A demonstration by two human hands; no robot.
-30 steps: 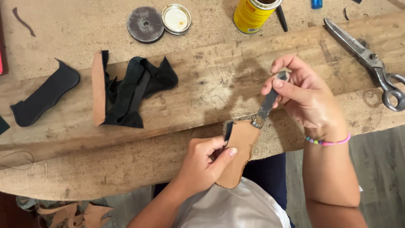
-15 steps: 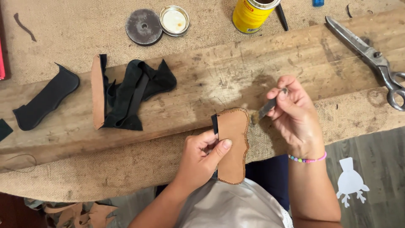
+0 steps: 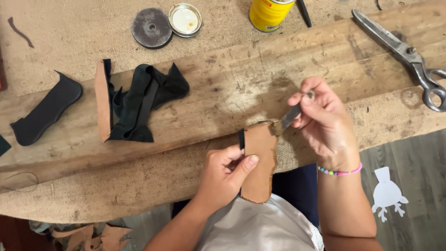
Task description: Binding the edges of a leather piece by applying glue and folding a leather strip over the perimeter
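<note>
Head view: at the bench's near edge, the left hand grips a tan leather piece, thumb pressed on its face. The right hand pinches a small blade whose tip touches the piece's top edge. Black leather scraps lie on the bench to the left, scissors far right.

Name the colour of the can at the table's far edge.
Yellow can, seen in the head view.

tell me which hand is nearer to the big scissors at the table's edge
Right. The right hand, holding a small brush, is just left of and below the scissors. The left hand grips the tan leather piece, farther left.
</note>
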